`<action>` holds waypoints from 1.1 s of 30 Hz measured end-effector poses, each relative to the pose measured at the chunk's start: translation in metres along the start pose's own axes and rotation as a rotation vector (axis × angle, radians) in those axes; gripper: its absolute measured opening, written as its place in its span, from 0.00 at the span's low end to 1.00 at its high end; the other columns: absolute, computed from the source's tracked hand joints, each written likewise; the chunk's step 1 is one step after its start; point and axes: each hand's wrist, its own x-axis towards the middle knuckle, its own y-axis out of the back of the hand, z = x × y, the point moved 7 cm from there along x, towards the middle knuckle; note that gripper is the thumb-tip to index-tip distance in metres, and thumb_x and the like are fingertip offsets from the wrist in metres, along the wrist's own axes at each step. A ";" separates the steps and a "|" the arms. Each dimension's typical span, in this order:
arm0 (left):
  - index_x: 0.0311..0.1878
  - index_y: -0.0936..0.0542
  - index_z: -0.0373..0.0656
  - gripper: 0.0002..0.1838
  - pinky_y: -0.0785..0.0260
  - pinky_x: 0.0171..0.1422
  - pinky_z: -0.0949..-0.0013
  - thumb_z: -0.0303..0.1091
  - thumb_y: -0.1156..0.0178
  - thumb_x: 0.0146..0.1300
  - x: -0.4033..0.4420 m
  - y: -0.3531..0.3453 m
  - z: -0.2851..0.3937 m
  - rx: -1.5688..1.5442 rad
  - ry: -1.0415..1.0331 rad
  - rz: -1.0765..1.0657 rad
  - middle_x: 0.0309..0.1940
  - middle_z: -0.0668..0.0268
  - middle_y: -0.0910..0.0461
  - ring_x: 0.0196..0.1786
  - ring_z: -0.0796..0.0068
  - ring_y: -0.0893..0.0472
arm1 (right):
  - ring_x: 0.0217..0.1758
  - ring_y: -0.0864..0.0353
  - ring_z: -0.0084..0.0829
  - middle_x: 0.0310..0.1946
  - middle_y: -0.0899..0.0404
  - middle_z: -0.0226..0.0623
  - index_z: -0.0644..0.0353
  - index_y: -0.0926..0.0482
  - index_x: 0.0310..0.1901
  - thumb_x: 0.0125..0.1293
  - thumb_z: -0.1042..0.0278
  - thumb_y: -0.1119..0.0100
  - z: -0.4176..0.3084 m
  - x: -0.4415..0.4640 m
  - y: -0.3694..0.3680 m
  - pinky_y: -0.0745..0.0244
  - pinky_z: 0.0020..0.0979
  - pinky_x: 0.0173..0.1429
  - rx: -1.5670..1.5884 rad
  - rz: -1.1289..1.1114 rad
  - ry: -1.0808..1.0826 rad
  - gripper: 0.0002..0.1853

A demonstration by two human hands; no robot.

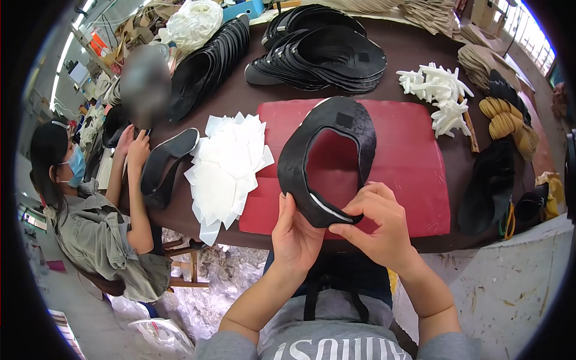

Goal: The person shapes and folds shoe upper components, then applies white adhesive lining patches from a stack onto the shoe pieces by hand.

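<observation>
A black shoe upper [295,161] is held over the red mat [414,168], its collar forming a large loop with a dark square patch near the top. My left hand [298,239] grips the lower left edge, thumb on the front and fingers behind. At the lower right end, my right hand [382,227] pinches the edge between thumb and fingertips. A narrow white strip [324,208] lies along the inner edge of the collar between my hands. Fingers on the far side of the upper are hidden.
White sheet pieces [225,171] overlap left of the mat. Stacked black uppers [336,60] stand at the back, a long row [210,66] beside them. White padding pieces [437,90] lie back right, tan and black parts [504,117] further right. A masked co-worker [102,222] sits left.
</observation>
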 end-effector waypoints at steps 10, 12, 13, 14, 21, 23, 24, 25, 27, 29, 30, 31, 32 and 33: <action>0.52 0.28 0.46 0.13 0.29 0.48 0.66 0.39 0.60 0.76 0.004 0.001 0.005 -0.061 -0.062 -0.040 0.36 0.66 0.23 0.36 0.69 0.22 | 0.38 0.26 0.28 0.26 0.21 0.25 0.55 0.19 0.30 0.44 0.70 0.26 -0.017 -0.011 -0.014 0.38 0.42 0.64 -0.164 0.017 0.094 0.11; 0.51 0.27 0.46 0.14 0.30 0.47 0.67 0.40 0.60 0.76 0.004 0.000 0.006 -0.062 -0.072 -0.014 0.34 0.66 0.24 0.34 0.70 0.24 | 0.38 0.25 0.28 0.26 0.21 0.25 0.55 0.19 0.30 0.43 0.70 0.25 -0.017 -0.011 -0.017 0.39 0.42 0.64 -0.159 0.015 0.097 0.11; 0.50 0.27 0.45 0.14 0.30 0.46 0.67 0.41 0.60 0.76 0.005 -0.001 0.006 -0.062 -0.079 0.006 0.33 0.66 0.25 0.32 0.71 0.26 | 0.38 0.25 0.28 0.26 0.21 0.25 0.55 0.19 0.30 0.43 0.70 0.25 -0.017 -0.011 -0.018 0.39 0.42 0.65 -0.159 0.019 0.100 0.11; 0.49 0.27 0.45 0.15 0.30 0.45 0.68 0.41 0.60 0.76 0.004 0.000 0.006 -0.062 -0.084 0.027 0.31 0.66 0.26 0.30 0.72 0.27 | 0.38 0.25 0.28 0.26 0.21 0.25 0.54 0.19 0.29 0.43 0.69 0.25 -0.017 -0.012 -0.018 0.39 0.43 0.65 -0.160 0.023 0.102 0.12; 0.44 0.25 0.43 0.18 0.33 0.33 0.73 0.49 0.54 0.73 0.002 0.016 -0.009 -0.082 0.194 -0.022 0.27 0.65 0.26 0.26 0.77 0.30 | 0.39 0.23 0.32 0.35 0.20 0.31 0.59 0.18 0.40 0.55 0.50 0.31 -0.022 -0.026 0.017 0.36 0.47 0.64 -0.243 0.069 0.197 0.20; 0.45 0.25 0.43 0.19 0.35 0.28 0.76 0.51 0.50 0.72 0.006 0.000 0.028 0.339 0.115 0.079 0.31 0.64 0.24 0.25 0.80 0.28 | 0.40 0.23 0.32 0.37 0.19 0.33 0.61 0.18 0.42 0.58 0.52 0.34 -0.010 -0.032 0.045 0.32 0.47 0.62 -0.272 0.175 0.186 0.20; 0.46 0.25 0.42 0.18 0.35 0.30 0.77 0.50 0.50 0.72 0.002 -0.030 0.067 0.433 -0.090 0.131 0.34 0.64 0.23 0.27 0.80 0.27 | 0.40 0.24 0.35 0.37 0.20 0.36 0.62 0.18 0.40 0.60 0.57 0.37 0.002 -0.032 0.054 0.31 0.44 0.59 -0.268 0.175 0.159 0.16; 0.47 0.25 0.42 0.18 0.34 0.32 0.77 0.48 0.49 0.72 -0.002 -0.051 0.108 0.524 -0.281 0.187 0.36 0.64 0.23 0.28 0.80 0.27 | 0.39 0.25 0.37 0.36 0.20 0.39 0.64 0.19 0.39 0.62 0.62 0.40 0.014 -0.032 0.057 0.29 0.42 0.57 -0.270 0.176 0.119 0.12; 0.45 0.25 0.39 0.12 0.33 0.39 0.73 0.39 0.46 0.69 -0.002 -0.071 0.201 0.777 -0.914 -0.011 0.36 0.66 0.22 0.32 0.76 0.26 | 0.38 0.25 0.37 0.36 0.20 0.39 0.64 0.19 0.38 0.61 0.65 0.40 0.027 -0.026 0.046 0.29 0.40 0.54 -0.245 0.095 0.082 0.11; 0.37 0.24 0.39 0.11 0.35 0.37 0.69 0.38 0.43 0.66 0.007 -0.072 0.272 1.766 -1.325 0.051 0.32 0.65 0.23 0.31 0.75 0.27 | 0.36 0.26 0.36 0.35 0.21 0.38 0.64 0.19 0.37 0.60 0.70 0.40 0.044 -0.028 0.036 0.29 0.36 0.49 -0.278 -0.035 -0.059 0.08; 0.32 0.26 0.39 0.13 0.36 0.36 0.65 0.39 0.41 0.64 0.025 -0.056 0.301 2.302 -1.005 0.226 0.28 0.61 0.23 0.29 0.69 0.27 | 0.35 0.26 0.36 0.34 0.21 0.38 0.64 0.19 0.36 0.59 0.72 0.40 0.051 -0.030 0.032 0.29 0.34 0.47 -0.300 -0.098 -0.130 0.06; 0.30 0.26 0.39 0.14 0.36 0.36 0.64 0.41 0.41 0.64 0.037 -0.025 0.326 2.478 -0.952 0.149 0.27 0.61 0.23 0.29 0.64 0.26 | 0.35 0.26 0.36 0.34 0.21 0.38 0.64 0.19 0.36 0.59 0.72 0.40 0.051 -0.031 0.033 0.29 0.34 0.47 -0.299 -0.096 -0.123 0.06; 0.29 0.26 0.40 0.15 0.36 0.36 0.63 0.42 0.41 0.65 0.049 0.018 0.347 2.652 -0.887 0.063 0.27 0.60 0.23 0.28 0.60 0.26 | 0.35 0.27 0.35 0.33 0.21 0.38 0.64 0.19 0.35 0.58 0.73 0.40 0.049 -0.033 0.033 0.30 0.33 0.45 -0.301 -0.101 -0.110 0.05; 0.28 0.24 0.42 0.16 0.35 0.39 0.61 0.44 0.43 0.65 0.040 0.052 0.349 2.624 -0.546 -0.030 0.26 0.60 0.22 0.31 0.57 0.24 | 0.34 0.27 0.35 0.33 0.21 0.37 0.64 0.19 0.34 0.57 0.75 0.40 0.046 -0.034 0.032 0.30 0.33 0.43 -0.304 -0.103 -0.096 0.05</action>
